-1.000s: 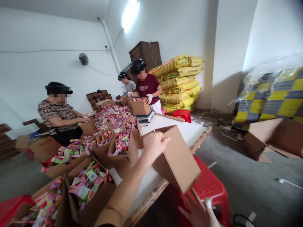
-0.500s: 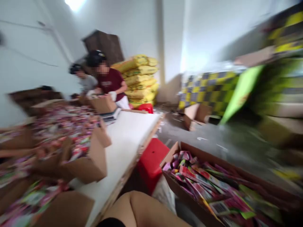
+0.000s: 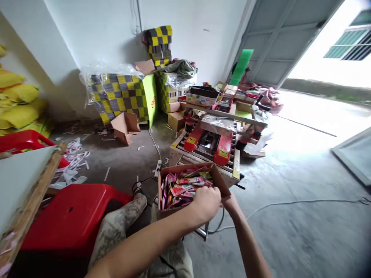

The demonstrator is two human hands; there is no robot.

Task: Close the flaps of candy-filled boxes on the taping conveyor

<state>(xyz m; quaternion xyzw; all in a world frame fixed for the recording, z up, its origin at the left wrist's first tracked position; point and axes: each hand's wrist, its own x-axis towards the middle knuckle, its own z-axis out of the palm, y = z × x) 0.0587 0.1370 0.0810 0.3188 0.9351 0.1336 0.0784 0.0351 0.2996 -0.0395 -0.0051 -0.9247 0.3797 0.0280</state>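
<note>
Hands (image 3: pixel 206 201) on carton (image 3: pixel 222 181) — left curled, right half-hidden.

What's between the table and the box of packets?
In the head view, a red stool, a trousered leg and some black cable lie between table and box.

No word or number can be read. Beyond the left hand (image 3: pixel 207 201), a machine (image 3: pixel 208 143) bears two yellow stickers (image 3: pixel 191 140) with dark symbols, too small to identify. Farther off, to that hand's left, a green board (image 3: pixel 148 90) carries red marks (image 3: pixel 153 102), also illegible. Print on the packets (image 3: pixel 185 185) beside the hand is too small to make out.
</note>
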